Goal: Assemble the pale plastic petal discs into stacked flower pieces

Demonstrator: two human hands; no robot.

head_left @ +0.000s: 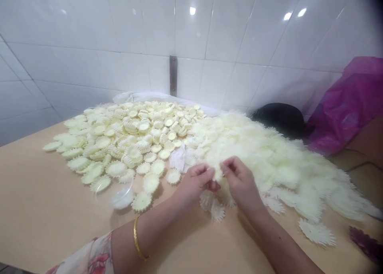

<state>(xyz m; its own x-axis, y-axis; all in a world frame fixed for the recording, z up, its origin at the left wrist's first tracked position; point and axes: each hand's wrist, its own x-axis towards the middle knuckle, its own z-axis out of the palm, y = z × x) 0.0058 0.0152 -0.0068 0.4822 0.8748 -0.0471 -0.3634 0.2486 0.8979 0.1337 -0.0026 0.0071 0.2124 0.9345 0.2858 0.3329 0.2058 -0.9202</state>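
Note:
My left hand [199, 180] pinches a small pale yellow fabric flower piece [218, 173] between thumb and fingers. From the other side, my right hand [237, 178] grips the same piece with thumb and forefinger. Both hands are close together above the table, in front of a big heap of thin, pale yellow petal layers [287, 174]. Several loose petal layers [218, 210] lie just under the hands. Left of them spreads a pile of stacked, scalloped pale yellow discs [116, 146]. The fingers partly cover the held piece.
A clear plastic container [122, 196] sits left of my left forearm. A crumpled white scrap [177, 158] lies between the heaps. Along the tiled wall [191, 30] are a black rounded object [279, 118] and a magenta plastic bag [347, 102]. A dark red flower piece [365, 242] rests at right.

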